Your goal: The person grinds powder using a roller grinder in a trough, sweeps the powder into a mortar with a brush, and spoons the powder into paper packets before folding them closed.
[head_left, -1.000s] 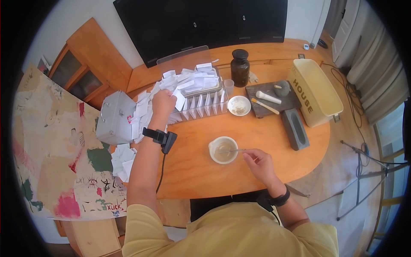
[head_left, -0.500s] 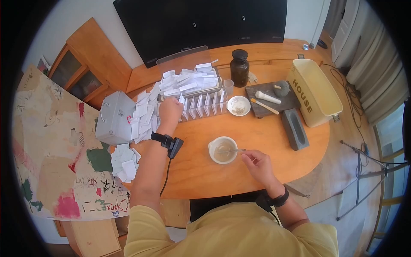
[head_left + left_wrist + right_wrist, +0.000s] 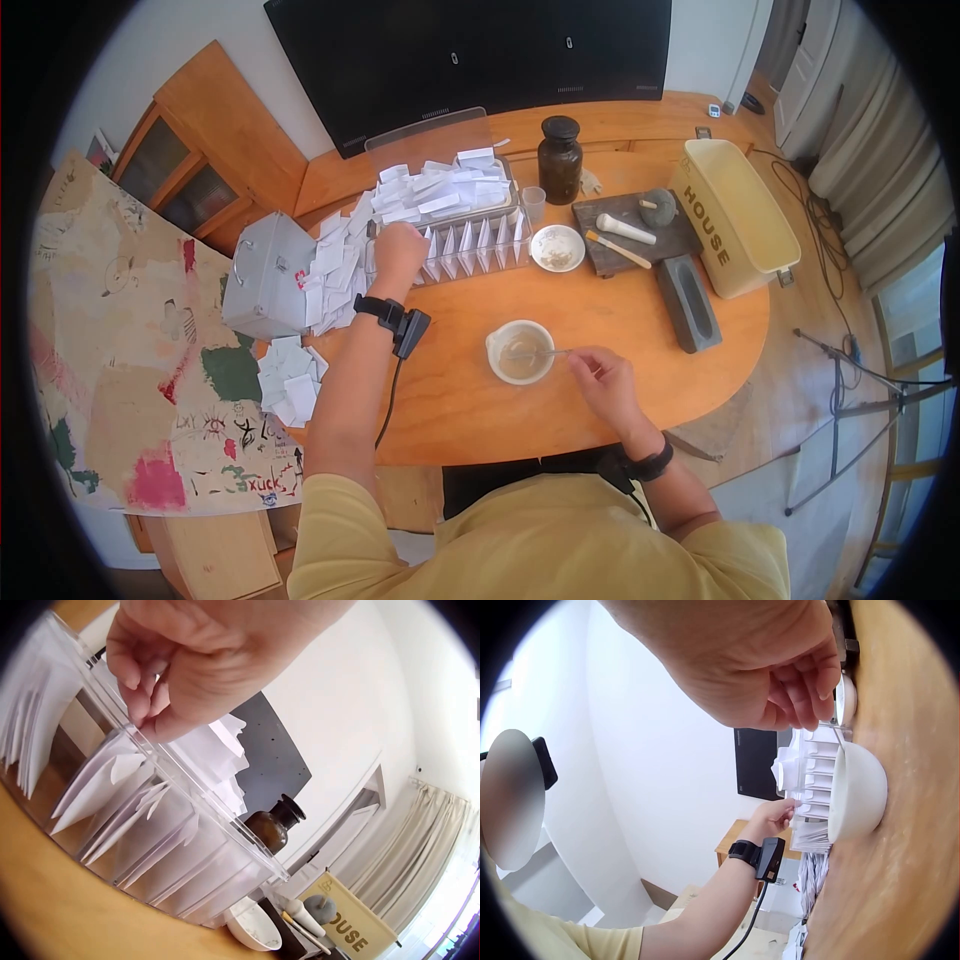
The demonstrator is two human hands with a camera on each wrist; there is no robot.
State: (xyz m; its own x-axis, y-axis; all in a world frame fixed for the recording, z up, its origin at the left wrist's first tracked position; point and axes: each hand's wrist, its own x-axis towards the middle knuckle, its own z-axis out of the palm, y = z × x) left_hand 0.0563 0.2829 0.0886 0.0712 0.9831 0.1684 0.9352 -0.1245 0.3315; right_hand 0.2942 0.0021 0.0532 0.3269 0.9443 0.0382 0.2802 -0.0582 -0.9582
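My left hand is at the left end of a clear divided box. In the left wrist view, thumb and fingers pinch together right at the box's rim, over the top of a folded white paper packet standing in a compartment. Several similar packets stand in the slots beside it. My right hand pinches the end of a thin metal rod between thumb and fingers. The rod's other end dips into a spouted white bowl holding some pale stuff.
Loose folded papers fill a tray behind the box, and more papers lie near a silver case. Rightward stand a brown jar, a small white dish, a dark slab with pestle and brush, a grey trough and a cream bin.
The left hand has moved down toward me from above the box to its left front, taking a white paper packet into the slots. The right hand has barely shifted.
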